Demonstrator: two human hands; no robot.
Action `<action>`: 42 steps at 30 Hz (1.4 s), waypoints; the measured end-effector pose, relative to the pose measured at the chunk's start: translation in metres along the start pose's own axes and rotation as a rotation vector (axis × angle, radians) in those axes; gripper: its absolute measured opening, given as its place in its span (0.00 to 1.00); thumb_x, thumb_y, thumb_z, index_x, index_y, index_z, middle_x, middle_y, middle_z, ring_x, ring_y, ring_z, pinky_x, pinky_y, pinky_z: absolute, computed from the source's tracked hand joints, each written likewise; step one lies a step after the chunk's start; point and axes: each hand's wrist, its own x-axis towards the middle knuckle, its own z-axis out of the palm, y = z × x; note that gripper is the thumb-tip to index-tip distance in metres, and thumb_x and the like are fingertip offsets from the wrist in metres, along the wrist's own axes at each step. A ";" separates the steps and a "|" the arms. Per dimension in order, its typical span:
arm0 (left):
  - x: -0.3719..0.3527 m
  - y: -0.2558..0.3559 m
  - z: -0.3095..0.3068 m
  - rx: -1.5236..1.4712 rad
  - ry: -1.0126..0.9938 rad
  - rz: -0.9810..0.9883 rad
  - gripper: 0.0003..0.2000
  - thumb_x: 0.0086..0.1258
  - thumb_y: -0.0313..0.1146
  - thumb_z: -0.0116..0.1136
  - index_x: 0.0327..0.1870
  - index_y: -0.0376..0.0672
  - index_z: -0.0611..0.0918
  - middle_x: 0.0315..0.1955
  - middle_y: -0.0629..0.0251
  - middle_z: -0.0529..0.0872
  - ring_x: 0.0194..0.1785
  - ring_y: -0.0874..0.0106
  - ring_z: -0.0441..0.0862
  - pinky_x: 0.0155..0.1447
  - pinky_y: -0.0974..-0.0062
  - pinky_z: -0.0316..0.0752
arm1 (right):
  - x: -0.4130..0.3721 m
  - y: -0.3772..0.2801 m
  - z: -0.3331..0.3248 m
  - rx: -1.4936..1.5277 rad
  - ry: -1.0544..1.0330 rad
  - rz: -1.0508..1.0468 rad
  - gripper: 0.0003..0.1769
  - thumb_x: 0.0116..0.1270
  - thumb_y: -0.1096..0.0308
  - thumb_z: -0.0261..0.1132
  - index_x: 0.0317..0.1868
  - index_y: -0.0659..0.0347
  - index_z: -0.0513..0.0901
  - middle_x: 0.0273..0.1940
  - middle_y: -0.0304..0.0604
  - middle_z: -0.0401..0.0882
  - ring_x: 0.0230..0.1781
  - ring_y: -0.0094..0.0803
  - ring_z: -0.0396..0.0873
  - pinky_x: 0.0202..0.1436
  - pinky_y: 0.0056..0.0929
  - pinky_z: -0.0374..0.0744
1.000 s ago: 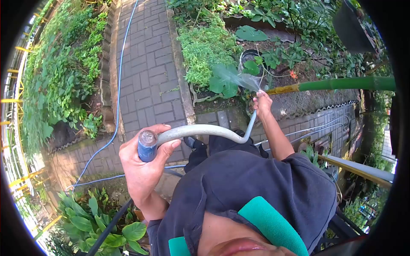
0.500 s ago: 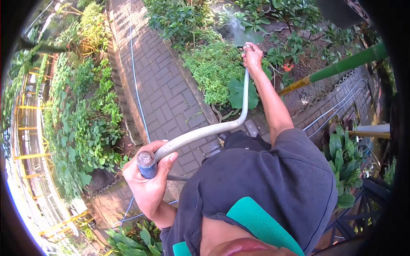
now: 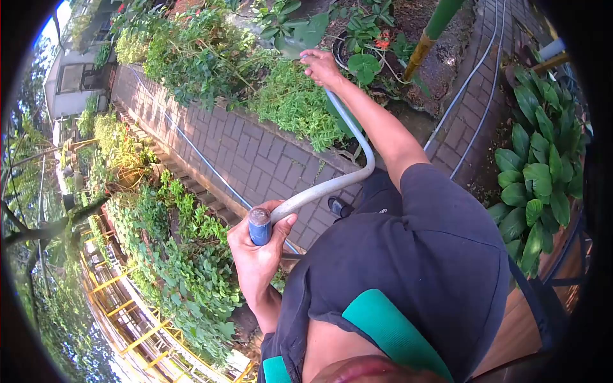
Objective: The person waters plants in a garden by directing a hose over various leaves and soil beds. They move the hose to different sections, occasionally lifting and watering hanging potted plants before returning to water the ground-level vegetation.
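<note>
Nearest: left hand point(image 3: 255, 255) closed in a full fist around the blue end piece point(image 3: 259, 226) of a grey hose point(image 3: 332, 185), thumb pressed against the hose just beside the blue part. From that grip the hose runs in front of the dark shirt, bends by the right upper arm and follows the outstretched forearm.

Mid: brick path point(image 3: 255, 153) below the hose, with a thin blue line point(image 3: 191, 150) lying along it.

Far: right hand point(image 3: 321, 67) wrapped shut on the far end of the hose, held over the low green plants point(image 3: 290, 105) of the bed beyond the path. Cannot tell whether water comes out. Green pole point(image 3: 434, 25) stands near, right of that hand.
</note>
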 end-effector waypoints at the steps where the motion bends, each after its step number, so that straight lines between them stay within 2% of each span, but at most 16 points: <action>1: 0.002 0.000 0.002 0.024 -0.026 -0.011 0.12 0.57 0.25 0.71 0.41 0.33 0.84 0.26 0.70 0.83 0.27 0.82 0.75 0.33 0.84 0.70 | -0.002 0.006 -0.008 0.070 0.007 0.027 0.11 0.63 0.70 0.62 0.46 0.55 0.81 0.20 0.39 0.74 0.09 0.18 0.60 0.09 0.21 0.56; 4: 0.005 0.001 0.006 0.076 -0.070 -0.029 0.11 0.57 0.25 0.71 0.40 0.34 0.85 0.25 0.72 0.82 0.27 0.83 0.74 0.33 0.84 0.68 | -0.004 0.018 -0.029 0.264 0.013 0.092 0.11 0.64 0.71 0.63 0.47 0.56 0.79 0.22 0.39 0.74 0.09 0.16 0.57 0.09 0.19 0.54; 13: 0.000 -0.004 0.016 0.173 -0.163 0.008 0.12 0.56 0.25 0.72 0.40 0.35 0.85 0.24 0.73 0.82 0.27 0.83 0.73 0.32 0.84 0.67 | -0.019 0.046 -0.059 0.557 0.060 0.099 0.13 0.63 0.69 0.66 0.48 0.53 0.78 0.22 0.40 0.75 0.09 0.17 0.58 0.08 0.17 0.56; 17: -0.004 -0.004 0.013 0.206 -0.181 0.000 0.09 0.58 0.23 0.69 0.40 0.34 0.85 0.24 0.71 0.83 0.28 0.84 0.74 0.33 0.82 0.71 | -0.023 0.057 -0.059 0.642 0.071 0.111 0.12 0.63 0.70 0.65 0.48 0.54 0.79 0.23 0.43 0.75 0.09 0.18 0.59 0.08 0.18 0.57; 25: -0.003 -0.011 0.013 0.159 -0.231 -0.011 0.11 0.58 0.24 0.69 0.42 0.34 0.84 0.26 0.68 0.85 0.31 0.83 0.77 0.35 0.80 0.74 | -0.027 0.051 -0.067 0.643 0.052 0.113 0.13 0.63 0.70 0.65 0.48 0.53 0.79 0.23 0.43 0.74 0.09 0.18 0.60 0.08 0.19 0.57; 31: -0.002 -0.026 0.017 0.165 -0.267 0.097 0.12 0.57 0.24 0.70 0.42 0.36 0.84 0.27 0.62 0.86 0.31 0.78 0.80 0.37 0.78 0.76 | -0.039 0.043 -0.079 0.617 0.061 0.100 0.13 0.63 0.69 0.66 0.48 0.52 0.78 0.22 0.42 0.74 0.09 0.19 0.60 0.09 0.18 0.56; 40: -0.004 -0.031 0.012 0.120 -0.246 0.186 0.12 0.55 0.25 0.69 0.41 0.38 0.84 0.30 0.55 0.86 0.34 0.64 0.85 0.40 0.71 0.77 | -0.040 0.037 -0.094 0.594 0.039 0.126 0.15 0.64 0.68 0.65 0.50 0.50 0.74 0.23 0.42 0.73 0.09 0.20 0.59 0.09 0.18 0.56; 42: -0.005 -0.032 0.012 0.118 -0.251 0.237 0.12 0.56 0.25 0.70 0.41 0.37 0.84 0.28 0.60 0.86 0.32 0.73 0.82 0.38 0.74 0.76 | -0.040 0.033 -0.094 0.573 0.021 0.126 0.15 0.64 0.68 0.65 0.50 0.49 0.74 0.23 0.42 0.73 0.09 0.20 0.59 0.09 0.19 0.55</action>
